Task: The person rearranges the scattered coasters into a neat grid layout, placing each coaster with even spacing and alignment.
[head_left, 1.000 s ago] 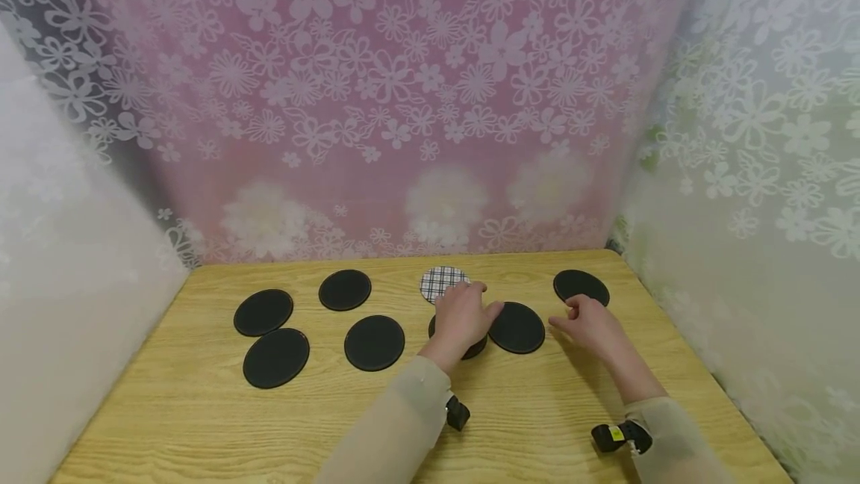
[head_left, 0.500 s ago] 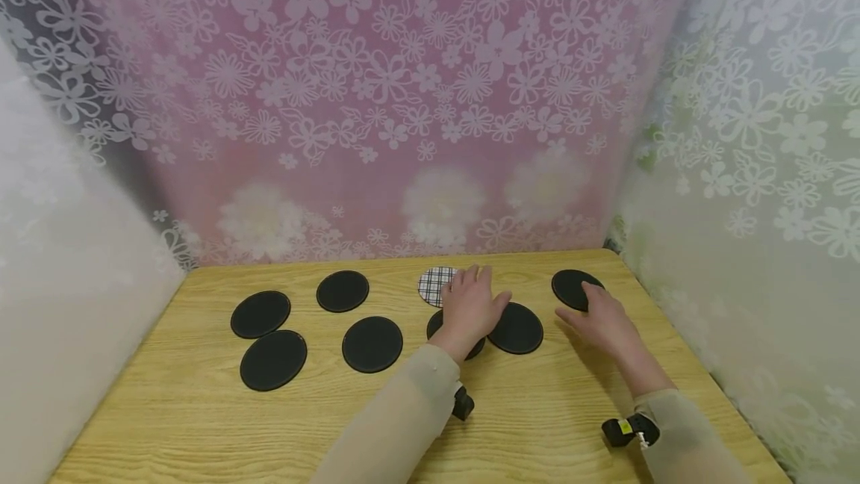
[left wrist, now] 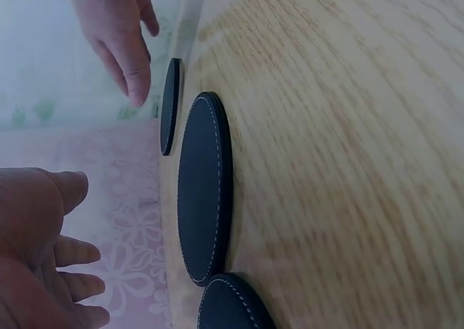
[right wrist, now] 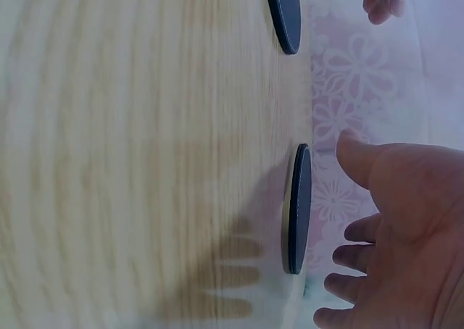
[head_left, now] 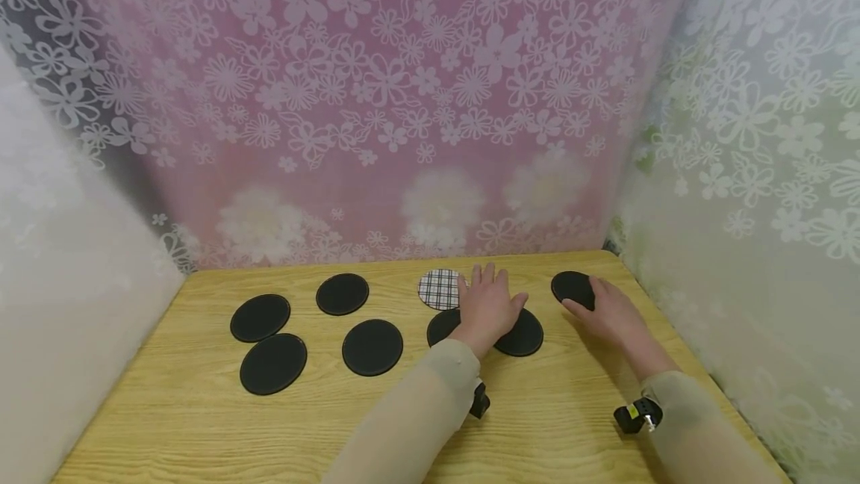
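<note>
My left hand (head_left: 489, 305) hovers with fingers spread above two black round coasters, one on the left (head_left: 442, 326) and one on the right (head_left: 522, 336). A gap shows between that hand (left wrist: 32, 249) and the coasters in the left wrist view. Behind it lies a plaid coaster (head_left: 438, 290), partly covered by the fingers. At the far right my right hand (head_left: 613, 311) hangs over the edge of another black coaster (head_left: 571, 288), hiding part of it. The right wrist view has this hand (right wrist: 413, 213) with parted fingers, apart from the coaster (right wrist: 300, 209) and holding nothing.
Several more black coasters lie flat on the left half of the wooden table (head_left: 269, 432), among them a back one (head_left: 343, 294) and a middle one (head_left: 372, 347). Flowered curtains (head_left: 437, 95) enclose the back and sides.
My left hand has shifted right, its fingers straightening and spreading, uncovering more of the plaid coaster. My right hand has moved slightly right and its fingers have opened out. The coasters have stayed in place.
</note>
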The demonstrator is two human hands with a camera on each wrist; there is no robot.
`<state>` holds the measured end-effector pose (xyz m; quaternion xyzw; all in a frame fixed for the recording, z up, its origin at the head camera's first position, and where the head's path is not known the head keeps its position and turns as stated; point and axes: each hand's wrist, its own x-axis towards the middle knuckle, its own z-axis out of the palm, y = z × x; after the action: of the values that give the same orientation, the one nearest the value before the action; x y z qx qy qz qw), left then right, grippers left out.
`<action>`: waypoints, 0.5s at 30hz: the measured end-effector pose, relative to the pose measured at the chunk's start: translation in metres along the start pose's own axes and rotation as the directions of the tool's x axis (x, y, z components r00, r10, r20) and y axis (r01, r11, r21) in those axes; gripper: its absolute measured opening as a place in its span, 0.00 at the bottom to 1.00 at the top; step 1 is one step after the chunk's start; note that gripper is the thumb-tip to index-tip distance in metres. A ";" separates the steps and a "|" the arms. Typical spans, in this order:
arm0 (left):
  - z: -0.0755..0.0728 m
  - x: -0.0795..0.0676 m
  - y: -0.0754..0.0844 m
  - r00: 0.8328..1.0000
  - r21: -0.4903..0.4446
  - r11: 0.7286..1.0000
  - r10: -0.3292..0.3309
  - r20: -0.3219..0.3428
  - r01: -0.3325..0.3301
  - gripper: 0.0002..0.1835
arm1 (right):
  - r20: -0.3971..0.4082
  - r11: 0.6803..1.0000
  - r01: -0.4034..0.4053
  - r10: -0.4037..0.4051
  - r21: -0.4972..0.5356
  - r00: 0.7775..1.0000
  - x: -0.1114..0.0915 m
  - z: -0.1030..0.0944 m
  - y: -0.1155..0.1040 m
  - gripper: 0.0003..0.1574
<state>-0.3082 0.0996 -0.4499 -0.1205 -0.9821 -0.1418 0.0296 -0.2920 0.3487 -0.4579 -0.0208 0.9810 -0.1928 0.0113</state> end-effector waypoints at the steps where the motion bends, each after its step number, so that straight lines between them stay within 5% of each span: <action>1: 0.001 0.000 0.001 1.000 0.005 1.000 0.001 -0.001 -0.001 0.36 | 0.003 1.000 -0.005 0.005 0.000 1.000 0.001 -0.001 0.002 0.61; 15: 0.014 0.002 0.013 0.998 -0.018 1.000 0.019 0.056 -0.018 0.34 | 0.023 0.999 -0.032 0.032 -0.025 0.999 0.011 -0.006 0.014 0.49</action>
<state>-0.3074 0.1167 -0.4599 -0.1339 -0.9801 -0.1465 0.0025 -0.3041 0.3630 -0.4577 -0.0075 0.9833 -0.1801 0.0257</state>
